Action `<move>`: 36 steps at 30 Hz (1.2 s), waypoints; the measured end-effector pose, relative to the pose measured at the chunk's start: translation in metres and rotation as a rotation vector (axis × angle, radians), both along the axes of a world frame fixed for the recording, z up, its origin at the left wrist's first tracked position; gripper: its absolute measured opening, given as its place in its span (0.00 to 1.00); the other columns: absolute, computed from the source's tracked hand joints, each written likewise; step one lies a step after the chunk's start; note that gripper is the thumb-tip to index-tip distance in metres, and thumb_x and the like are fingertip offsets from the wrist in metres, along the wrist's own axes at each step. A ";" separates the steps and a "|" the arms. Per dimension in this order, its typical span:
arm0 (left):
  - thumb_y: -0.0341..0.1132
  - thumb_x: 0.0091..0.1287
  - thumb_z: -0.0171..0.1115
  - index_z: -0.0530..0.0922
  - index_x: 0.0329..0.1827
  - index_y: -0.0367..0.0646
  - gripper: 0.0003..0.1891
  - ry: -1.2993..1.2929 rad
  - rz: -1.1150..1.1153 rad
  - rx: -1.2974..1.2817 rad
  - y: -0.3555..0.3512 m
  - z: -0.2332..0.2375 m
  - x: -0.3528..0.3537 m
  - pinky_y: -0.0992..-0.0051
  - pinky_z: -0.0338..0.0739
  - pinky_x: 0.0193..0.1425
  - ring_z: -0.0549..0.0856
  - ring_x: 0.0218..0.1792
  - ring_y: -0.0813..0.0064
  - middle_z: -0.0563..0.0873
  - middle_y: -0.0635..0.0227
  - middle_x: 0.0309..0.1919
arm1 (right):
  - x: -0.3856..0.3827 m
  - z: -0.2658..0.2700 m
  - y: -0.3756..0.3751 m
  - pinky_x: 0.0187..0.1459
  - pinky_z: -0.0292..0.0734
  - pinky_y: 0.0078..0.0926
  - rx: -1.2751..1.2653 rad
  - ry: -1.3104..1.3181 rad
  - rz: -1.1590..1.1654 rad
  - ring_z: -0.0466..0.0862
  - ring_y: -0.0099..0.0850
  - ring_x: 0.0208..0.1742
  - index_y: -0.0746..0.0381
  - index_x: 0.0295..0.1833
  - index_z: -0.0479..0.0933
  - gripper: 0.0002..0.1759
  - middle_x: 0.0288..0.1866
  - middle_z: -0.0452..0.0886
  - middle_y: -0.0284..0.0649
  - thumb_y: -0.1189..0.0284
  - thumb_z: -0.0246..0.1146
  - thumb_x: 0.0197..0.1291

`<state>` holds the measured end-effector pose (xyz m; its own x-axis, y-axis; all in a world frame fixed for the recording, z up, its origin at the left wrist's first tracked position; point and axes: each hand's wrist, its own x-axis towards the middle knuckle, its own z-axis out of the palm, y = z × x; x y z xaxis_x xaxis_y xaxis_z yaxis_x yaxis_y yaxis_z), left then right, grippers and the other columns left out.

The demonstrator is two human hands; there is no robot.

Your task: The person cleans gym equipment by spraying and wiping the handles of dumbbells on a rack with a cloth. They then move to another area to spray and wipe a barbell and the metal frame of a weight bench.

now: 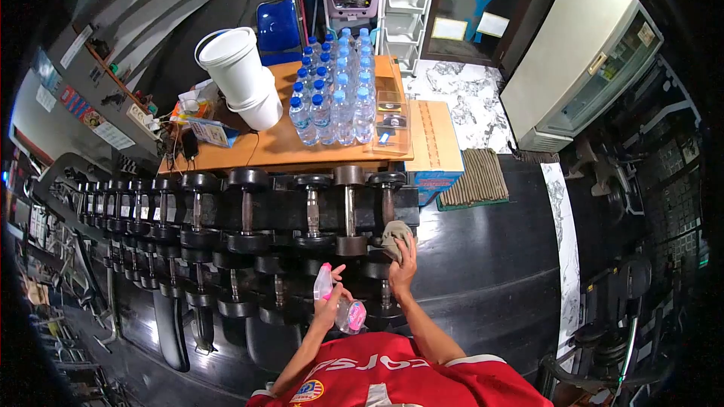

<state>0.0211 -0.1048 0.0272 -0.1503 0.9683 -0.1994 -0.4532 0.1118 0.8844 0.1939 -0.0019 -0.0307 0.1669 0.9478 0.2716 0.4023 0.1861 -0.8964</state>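
My left hand (329,307) is closed around a clear spray bottle (353,317) with pink parts, tilted in front of the dumbbell rack. My right hand (404,270) grips a grey-brown cloth (395,239), pressed against the near end of the rightmost top-row dumbbell (388,200). That dumbbell's near head is mostly hidden behind the cloth. Beside it on the left lies a dumbbell with brown-grey heads (350,211). Another dumbbell (312,212) with black heads follows further left.
Behind the rack, a wooden table (275,152) bears several water bottles (341,98) and stacked white buckets (240,75). A cardboard box (434,136) and striped mat (473,177) sit to the right. A fridge (566,53) stands at the back right; gym machines line both sides.
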 end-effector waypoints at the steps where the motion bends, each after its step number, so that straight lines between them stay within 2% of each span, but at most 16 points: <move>1: 0.32 0.72 0.53 0.65 0.52 0.43 0.10 -0.001 -0.005 -0.001 -0.001 -0.002 0.000 0.75 0.79 0.35 0.81 0.27 0.77 0.67 0.59 0.67 | -0.001 -0.001 -0.003 0.68 0.60 0.36 -0.004 0.021 -0.042 0.68 0.49 0.68 0.61 0.56 0.76 0.32 0.65 0.70 0.51 0.89 0.48 0.42; 4: 0.36 0.72 0.54 0.67 0.50 0.46 0.09 -0.065 0.015 -0.030 -0.005 -0.002 0.000 0.74 0.80 0.34 0.82 0.28 0.76 0.67 0.55 0.67 | 0.004 -0.009 -0.006 0.66 0.63 0.35 -0.111 0.145 -0.127 0.71 0.48 0.65 0.62 0.55 0.76 0.29 0.63 0.72 0.51 0.89 0.49 0.46; 8: 0.36 0.72 0.54 0.67 0.50 0.46 0.09 -0.047 -0.016 -0.040 -0.006 -0.003 0.000 0.74 0.80 0.33 0.82 0.28 0.76 0.67 0.55 0.67 | 0.016 -0.041 -0.019 0.61 0.68 0.33 -0.435 0.409 -0.303 0.76 0.40 0.60 0.64 0.58 0.72 0.17 0.56 0.77 0.45 0.78 0.51 0.63; 9: 0.36 0.72 0.53 0.67 0.50 0.46 0.09 -0.032 -0.023 -0.033 -0.005 -0.003 0.000 0.74 0.80 0.33 0.82 0.28 0.76 0.67 0.55 0.67 | 0.017 -0.046 -0.025 0.57 0.71 0.34 -0.528 0.628 -0.247 0.77 0.36 0.56 0.64 0.61 0.70 0.18 0.54 0.78 0.44 0.71 0.50 0.69; 10: 0.36 0.72 0.53 0.67 0.50 0.46 0.09 -0.034 -0.021 -0.033 -0.005 -0.003 0.000 0.74 0.80 0.33 0.82 0.28 0.76 0.67 0.55 0.67 | 0.018 -0.052 -0.029 0.57 0.71 0.34 -0.527 0.627 -0.246 0.77 0.36 0.56 0.64 0.61 0.70 0.18 0.54 0.78 0.44 0.71 0.50 0.69; 12: 0.32 0.72 0.53 0.66 0.51 0.45 0.09 -0.076 -0.015 -0.036 -0.005 -0.002 0.000 0.75 0.79 0.34 0.81 0.28 0.78 0.67 0.60 0.67 | 0.018 -0.057 -0.033 0.54 0.73 0.35 -0.881 1.180 -0.215 0.78 0.36 0.53 0.62 0.63 0.69 0.20 0.54 0.77 0.45 0.63 0.50 0.71; 13: 0.32 0.72 0.53 0.66 0.51 0.45 0.09 -0.077 -0.014 -0.036 -0.005 -0.001 0.000 0.75 0.79 0.34 0.81 0.28 0.78 0.67 0.60 0.67 | 0.018 -0.053 -0.029 0.54 0.74 0.40 -1.055 1.269 -0.211 0.78 0.38 0.52 0.60 0.62 0.69 0.22 0.56 0.76 0.43 0.57 0.48 0.71; 16: 0.32 0.72 0.53 0.66 0.51 0.45 0.09 -0.056 -0.009 -0.025 -0.006 -0.001 -0.001 0.75 0.79 0.34 0.81 0.28 0.78 0.67 0.60 0.67 | 0.008 -0.070 -0.004 0.53 0.73 0.45 -1.095 1.500 -0.258 0.77 0.38 0.52 0.56 0.59 0.71 0.21 0.54 0.77 0.38 0.55 0.46 0.71; 18: 0.35 0.72 0.53 0.66 0.51 0.46 0.09 -0.021 -0.016 -0.003 -0.008 -0.003 -0.001 0.74 0.80 0.33 0.82 0.28 0.76 0.67 0.55 0.67 | 0.002 -0.092 0.024 0.50 0.72 0.45 -0.934 1.754 -0.222 0.75 0.38 0.50 0.49 0.58 0.72 0.18 0.54 0.77 0.34 0.55 0.44 0.72; 20: 0.35 0.72 0.53 0.66 0.51 0.46 0.10 -0.026 -0.002 -0.012 -0.011 -0.001 0.000 0.74 0.80 0.33 0.82 0.28 0.76 0.67 0.55 0.67 | -0.015 -0.049 0.036 0.54 0.76 0.46 -0.989 1.449 -0.662 0.79 0.39 0.54 0.55 0.54 0.76 0.19 0.53 0.80 0.38 0.56 0.47 0.70; 21: 0.35 0.72 0.54 0.66 0.51 0.46 0.10 -0.031 0.007 -0.021 -0.012 0.000 0.000 0.73 0.80 0.33 0.82 0.28 0.76 0.67 0.55 0.67 | -0.019 -0.039 0.028 0.54 0.76 0.46 -0.989 1.450 -0.661 0.79 0.39 0.54 0.55 0.54 0.76 0.19 0.53 0.80 0.38 0.56 0.47 0.70; 23: 0.35 0.71 0.54 0.66 0.51 0.45 0.10 -0.038 0.017 -0.013 -0.013 -0.004 -0.001 0.73 0.80 0.33 0.82 0.28 0.76 0.67 0.55 0.67 | -0.024 -0.023 0.014 0.59 0.72 0.47 -0.777 1.665 -0.371 0.76 0.41 0.59 0.57 0.60 0.71 0.21 0.56 0.78 0.41 0.57 0.42 0.73; 24: 0.35 0.71 0.54 0.66 0.50 0.45 0.10 -0.049 0.025 -0.013 -0.014 -0.005 0.000 0.73 0.81 0.33 0.82 0.27 0.76 0.67 0.55 0.67 | -0.023 -0.013 0.007 0.59 0.72 0.47 -0.779 1.664 -0.370 0.76 0.41 0.59 0.57 0.60 0.71 0.21 0.56 0.78 0.41 0.57 0.42 0.73; 27: 0.33 0.72 0.54 0.66 0.51 0.44 0.10 -0.078 0.038 -0.026 -0.013 -0.005 0.001 0.75 0.79 0.33 0.81 0.27 0.78 0.68 0.57 0.66 | -0.017 0.029 -0.014 0.58 0.74 0.44 -1.100 1.380 -0.148 0.79 0.41 0.55 0.61 0.56 0.74 0.22 0.56 0.78 0.43 0.60 0.42 0.71; 31: 0.32 0.71 0.55 0.67 0.51 0.43 0.10 0.008 0.012 -0.003 -0.008 0.003 0.002 0.77 0.78 0.33 0.80 0.26 0.79 0.70 0.58 0.64 | 0.006 -0.045 -0.003 0.56 0.75 0.46 -1.202 1.582 -0.202 0.79 0.42 0.54 0.59 0.55 0.75 0.22 0.55 0.79 0.41 0.59 0.42 0.70; 36: 0.31 0.70 0.55 0.70 0.48 0.39 0.08 0.232 -0.151 -0.022 -0.004 0.014 0.002 0.79 0.76 0.32 0.79 0.25 0.82 0.82 0.63 0.43 | -0.008 -0.069 0.026 0.52 0.78 0.43 -1.071 1.561 -0.179 0.81 0.41 0.49 0.59 0.56 0.74 0.25 0.53 0.80 0.41 0.54 0.40 0.72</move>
